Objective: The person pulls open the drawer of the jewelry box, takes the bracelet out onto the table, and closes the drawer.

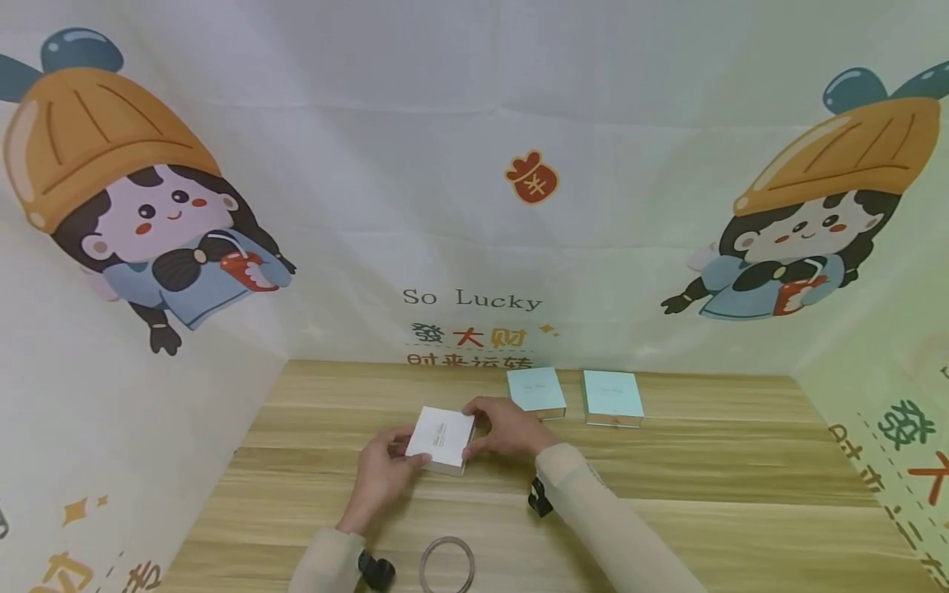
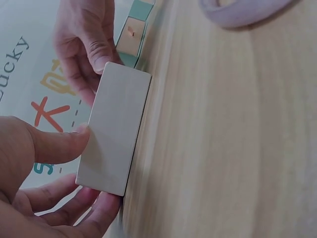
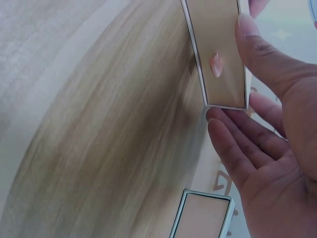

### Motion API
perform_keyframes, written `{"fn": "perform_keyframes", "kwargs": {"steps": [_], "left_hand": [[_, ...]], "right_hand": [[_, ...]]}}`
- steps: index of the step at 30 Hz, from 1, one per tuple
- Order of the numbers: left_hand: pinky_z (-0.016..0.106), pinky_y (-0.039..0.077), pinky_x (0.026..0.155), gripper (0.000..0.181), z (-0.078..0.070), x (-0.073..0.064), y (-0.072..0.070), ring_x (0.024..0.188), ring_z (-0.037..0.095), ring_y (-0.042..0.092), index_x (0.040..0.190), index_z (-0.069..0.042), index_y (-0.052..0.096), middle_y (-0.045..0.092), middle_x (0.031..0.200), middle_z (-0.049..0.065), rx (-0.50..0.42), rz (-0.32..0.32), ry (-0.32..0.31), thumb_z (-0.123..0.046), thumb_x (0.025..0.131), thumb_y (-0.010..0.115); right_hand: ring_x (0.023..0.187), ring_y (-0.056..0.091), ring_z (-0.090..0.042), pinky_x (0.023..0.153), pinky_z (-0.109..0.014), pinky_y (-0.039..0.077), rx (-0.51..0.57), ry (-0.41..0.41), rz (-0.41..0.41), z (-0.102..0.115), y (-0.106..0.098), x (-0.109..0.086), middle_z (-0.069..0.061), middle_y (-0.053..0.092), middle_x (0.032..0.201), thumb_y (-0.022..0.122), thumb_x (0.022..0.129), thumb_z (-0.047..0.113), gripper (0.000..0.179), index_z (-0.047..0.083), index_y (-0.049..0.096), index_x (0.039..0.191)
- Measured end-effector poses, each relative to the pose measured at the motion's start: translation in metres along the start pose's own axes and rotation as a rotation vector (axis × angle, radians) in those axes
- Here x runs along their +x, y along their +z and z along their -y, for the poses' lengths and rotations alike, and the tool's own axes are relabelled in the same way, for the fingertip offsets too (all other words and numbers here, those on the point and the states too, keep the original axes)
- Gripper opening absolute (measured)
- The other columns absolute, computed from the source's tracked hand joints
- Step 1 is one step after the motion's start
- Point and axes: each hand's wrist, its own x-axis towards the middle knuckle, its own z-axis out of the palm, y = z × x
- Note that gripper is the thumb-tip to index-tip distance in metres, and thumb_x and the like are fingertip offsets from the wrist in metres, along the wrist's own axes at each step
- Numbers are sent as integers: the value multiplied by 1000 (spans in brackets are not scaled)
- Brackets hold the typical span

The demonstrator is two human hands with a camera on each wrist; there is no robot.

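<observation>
A white drawer-style box (image 1: pixel 441 435) with small dark print on its lid sits on the wooden table. My left hand (image 1: pixel 383 472) grips its left side, the thumb at the near edge of the top and the other fingers along the far left side. On the right side my right hand (image 1: pixel 510 426) holds it between thumb and fingers. The left wrist view shows the box's plain long side (image 2: pixel 115 130). In the right wrist view, its tan drawer front (image 3: pixel 220 29) carries a small pinkish pull tab (image 3: pixel 215 65).
Two mint-green boxes, a left one (image 1: pixel 535 389) and a right one (image 1: pixel 612 394), stand at the table's back edge before the printed cloth backdrop (image 1: pixel 474 206). A pale purplish bangle (image 1: pixel 447 540) lies near the front edge, between the forearms.
</observation>
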Motion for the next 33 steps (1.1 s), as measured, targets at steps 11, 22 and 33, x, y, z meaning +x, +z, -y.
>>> {"fn": "perform_keyframes", "kwargs": {"steps": [11, 22, 33], "left_hand": [[33, 55, 82, 38, 1, 15, -5, 98, 27, 69, 120, 1, 71, 73, 110, 19, 26, -25, -6, -4, 83, 77], [44, 52, 96, 40, -2, 27, -12, 112, 33, 66, 127, 1, 68, 70, 121, 22, -8, 16, -61, -5, 88, 70], [47, 50, 103, 39, -1, 47, -12, 125, 37, 59, 134, 1, 64, 64, 134, 24, -39, 78, -61, -3, 95, 59]], "right_hand": [[90, 63, -12, 82, -32, 55, 28, -1, -76, 0, 5, -9, -3, 69, 100, 83, 87, 26, 37, 8, 65, 114], [80, 58, -8, 74, -25, 51, 13, -7, -170, 4, 14, -19, 2, 67, 89, 79, 91, 22, 20, 10, 67, 101], [77, 60, -6, 71, -22, 52, 80, 16, -239, 6, 32, -27, 0, 69, 87, 76, 92, 15, 12, 8, 68, 97]]}}
